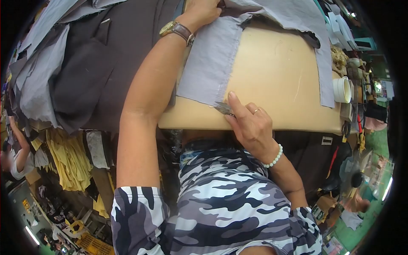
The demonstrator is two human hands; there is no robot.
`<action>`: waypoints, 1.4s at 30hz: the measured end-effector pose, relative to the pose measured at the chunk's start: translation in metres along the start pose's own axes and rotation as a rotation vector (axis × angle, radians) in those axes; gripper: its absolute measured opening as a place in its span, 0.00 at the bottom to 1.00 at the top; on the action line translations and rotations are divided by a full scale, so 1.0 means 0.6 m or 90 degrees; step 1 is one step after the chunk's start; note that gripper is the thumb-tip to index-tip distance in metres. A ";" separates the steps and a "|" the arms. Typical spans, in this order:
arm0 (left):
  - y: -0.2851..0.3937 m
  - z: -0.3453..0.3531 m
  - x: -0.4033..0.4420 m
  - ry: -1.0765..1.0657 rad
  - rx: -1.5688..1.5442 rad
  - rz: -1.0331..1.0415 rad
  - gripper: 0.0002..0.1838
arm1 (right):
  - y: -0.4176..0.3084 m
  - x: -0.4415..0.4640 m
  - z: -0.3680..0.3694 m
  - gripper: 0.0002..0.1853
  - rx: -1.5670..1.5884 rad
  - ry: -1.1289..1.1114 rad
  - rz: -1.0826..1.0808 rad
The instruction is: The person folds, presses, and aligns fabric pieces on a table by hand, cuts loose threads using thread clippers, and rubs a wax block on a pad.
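Light grey fabric (210, 63) with a frayed edge lies over the tan work surface (276, 80). At the top, my left hand (203, 12), with a watch on its wrist, is closed on the fabric's dark, folded part; its fingertips are partly hidden. Small metal snips (223, 108) are held in my right hand (250, 123), near the surface's front edge. Their blades point left and touch or nearly touch the fabric's lower corner. The right index finger rests along the frayed edge's end.
Dark fabric (85, 72) and more grey fabric (40, 89) are piled at the left. A white cup (341, 90) stands at the right edge. Yellow cloths (68, 159) hang below on the left. Another person's arm (21, 142) shows at far left.
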State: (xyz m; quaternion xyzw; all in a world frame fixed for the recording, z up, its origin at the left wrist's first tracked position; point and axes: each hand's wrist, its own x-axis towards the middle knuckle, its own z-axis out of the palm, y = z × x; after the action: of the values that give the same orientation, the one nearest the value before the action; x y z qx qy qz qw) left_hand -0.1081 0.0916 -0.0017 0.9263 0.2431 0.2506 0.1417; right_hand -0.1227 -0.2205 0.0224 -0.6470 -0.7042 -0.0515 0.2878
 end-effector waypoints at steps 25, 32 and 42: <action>0.008 -0.006 -0.001 -0.018 -0.016 -0.019 0.10 | 0.013 0.002 0.010 0.31 0.035 0.005 -0.038; 0.006 -0.006 0.000 -0.020 -0.011 -0.018 0.10 | 0.017 0.001 0.009 0.29 0.038 0.000 -0.061; 0.000 -0.001 -0.001 -0.004 -0.014 -0.011 0.10 | 0.024 -0.012 -0.009 0.32 0.132 -0.073 -0.043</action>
State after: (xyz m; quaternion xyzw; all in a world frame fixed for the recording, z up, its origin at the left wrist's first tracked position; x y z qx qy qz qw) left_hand -0.1090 0.0914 -0.0012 0.9233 0.2477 0.2493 0.1551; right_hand -0.1076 -0.2271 0.0191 -0.5915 -0.7426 0.0490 0.3102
